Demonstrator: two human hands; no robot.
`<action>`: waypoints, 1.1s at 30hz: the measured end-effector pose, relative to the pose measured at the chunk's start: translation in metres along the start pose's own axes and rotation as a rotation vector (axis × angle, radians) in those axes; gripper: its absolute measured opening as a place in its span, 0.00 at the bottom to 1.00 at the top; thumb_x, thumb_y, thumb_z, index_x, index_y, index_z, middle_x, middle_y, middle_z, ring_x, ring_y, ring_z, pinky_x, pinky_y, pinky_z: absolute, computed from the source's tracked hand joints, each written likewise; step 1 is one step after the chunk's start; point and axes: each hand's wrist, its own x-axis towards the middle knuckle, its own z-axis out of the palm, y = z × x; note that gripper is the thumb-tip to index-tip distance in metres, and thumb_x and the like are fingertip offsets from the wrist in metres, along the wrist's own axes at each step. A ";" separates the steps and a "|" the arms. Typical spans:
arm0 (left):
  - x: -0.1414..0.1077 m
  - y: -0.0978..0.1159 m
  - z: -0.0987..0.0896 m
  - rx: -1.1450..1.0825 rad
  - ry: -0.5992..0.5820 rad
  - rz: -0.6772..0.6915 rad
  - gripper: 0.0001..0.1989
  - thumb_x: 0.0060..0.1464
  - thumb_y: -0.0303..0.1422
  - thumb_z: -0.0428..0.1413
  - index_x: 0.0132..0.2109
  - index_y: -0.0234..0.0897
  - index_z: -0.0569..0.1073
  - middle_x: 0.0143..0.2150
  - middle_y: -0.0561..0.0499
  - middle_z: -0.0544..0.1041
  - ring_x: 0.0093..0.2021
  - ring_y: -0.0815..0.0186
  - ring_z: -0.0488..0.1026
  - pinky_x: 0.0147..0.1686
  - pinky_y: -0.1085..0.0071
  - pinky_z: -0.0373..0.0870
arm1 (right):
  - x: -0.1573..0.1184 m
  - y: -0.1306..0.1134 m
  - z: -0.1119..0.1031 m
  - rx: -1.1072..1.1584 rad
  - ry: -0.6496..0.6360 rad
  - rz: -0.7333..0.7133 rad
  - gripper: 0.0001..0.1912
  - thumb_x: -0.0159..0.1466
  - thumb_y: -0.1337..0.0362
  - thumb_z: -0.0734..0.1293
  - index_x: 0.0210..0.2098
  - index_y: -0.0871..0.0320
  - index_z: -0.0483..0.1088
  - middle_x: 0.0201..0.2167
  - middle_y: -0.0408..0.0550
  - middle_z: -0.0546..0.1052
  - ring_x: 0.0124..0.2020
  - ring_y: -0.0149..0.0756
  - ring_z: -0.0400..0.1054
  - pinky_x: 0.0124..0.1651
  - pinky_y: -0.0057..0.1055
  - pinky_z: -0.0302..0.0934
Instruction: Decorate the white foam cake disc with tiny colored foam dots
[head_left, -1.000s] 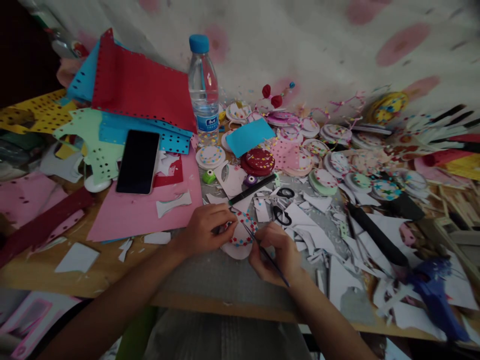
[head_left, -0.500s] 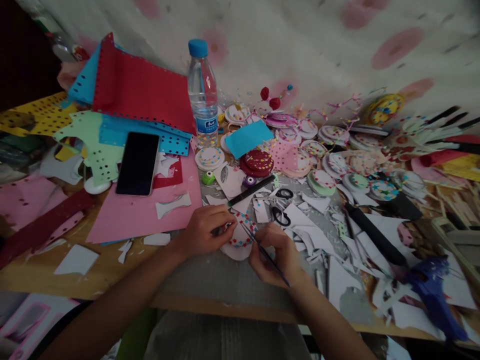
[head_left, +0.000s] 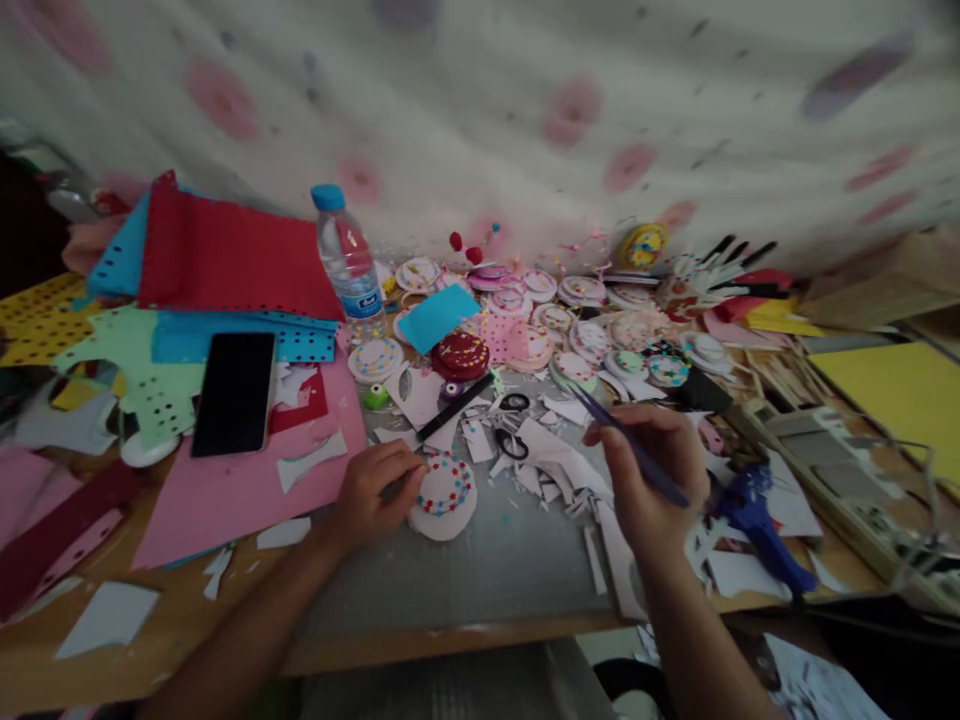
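A round white paper disc (head_left: pixel 442 520) lies on the grey mat (head_left: pixel 480 590), with a ring of red and blue stars on its smaller upper layer. At its left edge rests my left hand (head_left: pixel 381 490), thumb and fingertips pinched together; anything between them is too small to make out. My right hand (head_left: pixel 660 465) is raised above the white paper scraps to the right, closed round dark blue tweezers (head_left: pixel 637 450). The tweezers point up and left, apart from the disc.
A water bottle (head_left: pixel 351 260) stands behind many decorated discs. At left a phone (head_left: pixel 234 395) lies on coloured sheets. Scissors (head_left: pixel 512 443) and a black pen (head_left: pixel 455 408) lie behind the disc; a blue glue gun (head_left: pixel 761 525) is at right.
My right hand with the tweezers has moved away from the disc to the right. My left hand remains at the disc's left edge. The view has turned right and up.
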 end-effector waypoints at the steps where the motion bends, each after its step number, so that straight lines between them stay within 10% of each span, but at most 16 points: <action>1: -0.001 0.000 -0.001 -0.002 0.002 -0.005 0.06 0.58 0.24 0.52 0.36 0.34 0.74 0.28 0.50 0.73 0.28 0.68 0.69 0.28 0.72 0.64 | 0.003 0.005 -0.014 -0.049 -0.018 0.027 0.07 0.62 0.68 0.67 0.41 0.55 0.67 0.30 0.43 0.73 0.28 0.31 0.70 0.33 0.29 0.65; 5: -0.001 0.000 -0.002 -0.015 0.015 -0.037 0.08 0.59 0.23 0.51 0.36 0.34 0.74 0.30 0.49 0.74 0.31 0.67 0.71 0.31 0.72 0.66 | -0.004 0.029 -0.049 -0.344 -0.297 0.083 0.07 0.69 0.64 0.59 0.43 0.54 0.66 0.30 0.44 0.76 0.29 0.34 0.72 0.34 0.31 0.66; 11: 0.000 -0.004 -0.001 -0.038 0.033 -0.037 0.08 0.59 0.23 0.51 0.38 0.35 0.74 0.31 0.50 0.74 0.32 0.66 0.72 0.32 0.72 0.68 | -0.037 0.046 -0.032 -0.705 -0.626 0.015 0.17 0.61 0.56 0.68 0.46 0.56 0.63 0.43 0.55 0.76 0.45 0.49 0.71 0.45 0.44 0.66; 25: 0.001 -0.003 -0.001 -0.004 0.095 -0.078 0.08 0.58 0.24 0.52 0.37 0.36 0.75 0.32 0.50 0.76 0.33 0.66 0.73 0.35 0.71 0.68 | -0.010 0.084 -0.090 -0.888 -0.320 0.060 0.14 0.62 0.61 0.61 0.46 0.60 0.62 0.43 0.62 0.74 0.44 0.54 0.69 0.46 0.49 0.63; 33: -0.002 -0.001 0.002 -0.138 0.243 -0.319 0.06 0.59 0.30 0.51 0.35 0.37 0.72 0.29 0.52 0.72 0.30 0.67 0.69 0.30 0.72 0.66 | -0.010 0.051 -0.071 -0.311 -0.360 0.278 0.19 0.70 0.56 0.55 0.58 0.53 0.55 0.43 0.52 0.74 0.40 0.39 0.72 0.45 0.42 0.65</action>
